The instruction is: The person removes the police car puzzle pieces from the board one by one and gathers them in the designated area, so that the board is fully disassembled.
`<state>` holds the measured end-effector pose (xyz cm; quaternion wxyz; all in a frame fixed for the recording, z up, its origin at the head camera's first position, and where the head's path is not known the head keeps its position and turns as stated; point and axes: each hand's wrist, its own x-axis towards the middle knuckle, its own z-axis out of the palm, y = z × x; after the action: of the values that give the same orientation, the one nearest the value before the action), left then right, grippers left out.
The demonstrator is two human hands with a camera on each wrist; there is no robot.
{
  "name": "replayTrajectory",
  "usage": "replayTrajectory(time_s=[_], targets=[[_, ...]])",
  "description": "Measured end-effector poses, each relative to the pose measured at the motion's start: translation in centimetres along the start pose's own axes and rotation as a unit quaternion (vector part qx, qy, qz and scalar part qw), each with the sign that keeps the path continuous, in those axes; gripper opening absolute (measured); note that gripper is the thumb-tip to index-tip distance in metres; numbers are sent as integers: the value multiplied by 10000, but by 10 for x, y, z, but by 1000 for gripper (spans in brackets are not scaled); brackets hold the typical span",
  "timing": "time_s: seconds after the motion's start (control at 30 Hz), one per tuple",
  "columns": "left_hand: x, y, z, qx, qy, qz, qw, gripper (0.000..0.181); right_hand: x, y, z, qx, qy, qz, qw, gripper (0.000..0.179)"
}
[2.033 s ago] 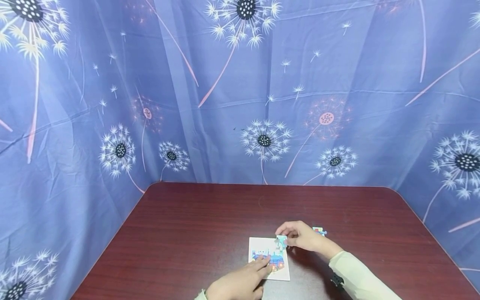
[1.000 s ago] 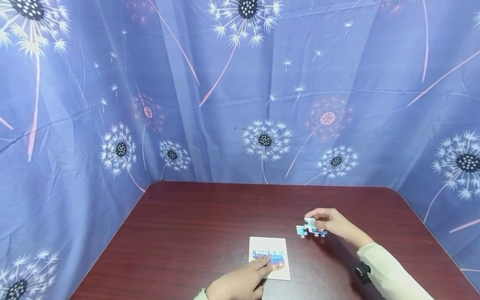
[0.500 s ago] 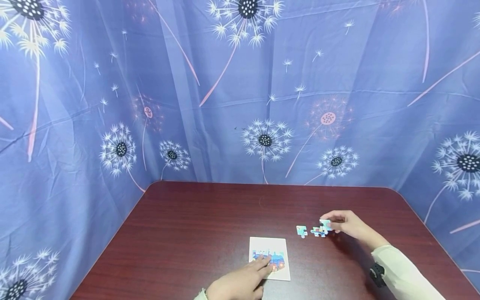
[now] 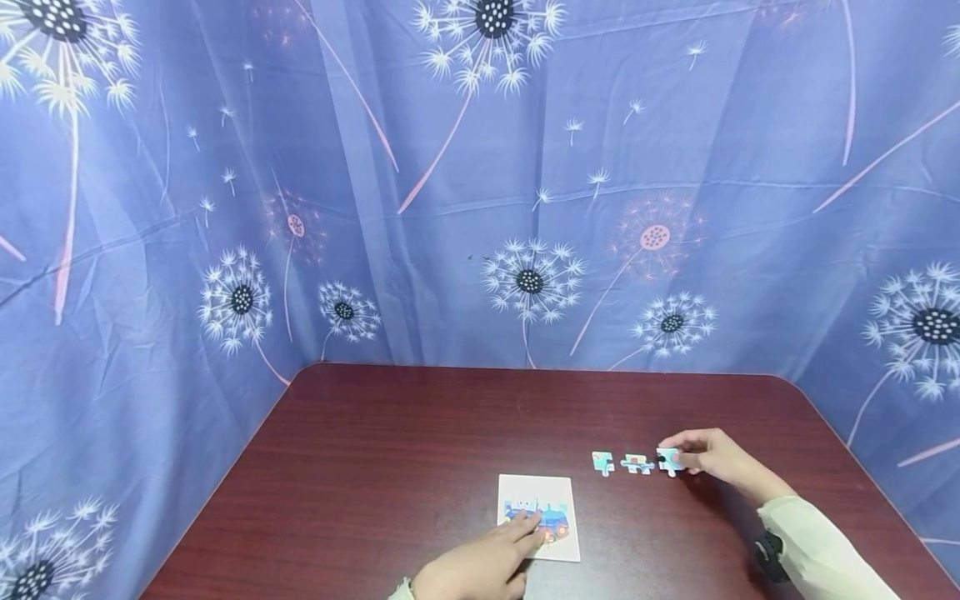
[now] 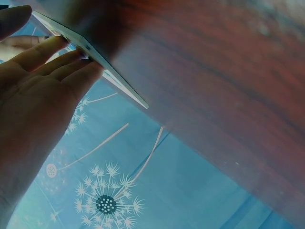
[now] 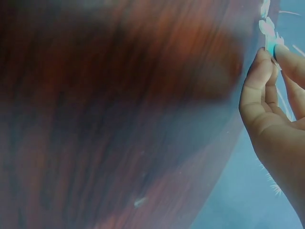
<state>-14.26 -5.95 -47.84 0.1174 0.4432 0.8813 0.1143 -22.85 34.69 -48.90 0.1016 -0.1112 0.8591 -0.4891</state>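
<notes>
In the head view a white puzzle board (image 4: 536, 485) with a blue vehicle picture lies near the front of the table. My left hand (image 4: 480, 560) rests on its lower left part, fingers extended, hiding some of the picture. In the left wrist view those fingers press flat on the board (image 5: 125, 87). At the right, my right hand (image 4: 712, 457) pinches a light-blue jigsaw piece (image 4: 668, 461) between thumb and fingers, close over the table. To its left lie a red, yellow and blue jigsaw piece (image 4: 637, 464) and another light-blue jigsaw piece (image 4: 602, 462), in a row.
The dark red wooden table (image 4: 390, 450) has rounded back corners. A blue curtain (image 4: 450, 250) with dandelion prints hangs right behind it and along both sides.
My right hand has carried a light-blue piece from the board past the other two pieces to the right end of the row. My left hand has stayed on the board.
</notes>
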Motion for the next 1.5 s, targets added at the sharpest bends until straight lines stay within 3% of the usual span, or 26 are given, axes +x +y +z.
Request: replayTrajectory(time_s=[0.17, 0.4, 0.73, 1.03, 1.3, 1.5], targets=[[0, 0, -1, 134, 82, 69, 9999, 57, 0, 3, 0, -125, 114, 146, 9997, 26], [0, 0, 0, -156, -152, -58, 9997, 58, 0, 6, 2, -508, 276, 66, 9983, 22], [0, 0, 2, 435, 284, 228, 9984, 54, 0, 3, 5, -890, 492, -94, 9948, 18], [0, 0, 2, 525, 310, 195, 9979, 55, 0, 6, 10, -1167, 674, 10, 9909, 16], [2, 0, 1, 61, -41, -47, 10000, 59, -1, 2, 10, -1159, 631, 122, 9912, 14], [-1, 0, -1, -135, -76, -85, 9998, 60, 2, -8, 10, -1181, 715, -108, 9904, 18]])
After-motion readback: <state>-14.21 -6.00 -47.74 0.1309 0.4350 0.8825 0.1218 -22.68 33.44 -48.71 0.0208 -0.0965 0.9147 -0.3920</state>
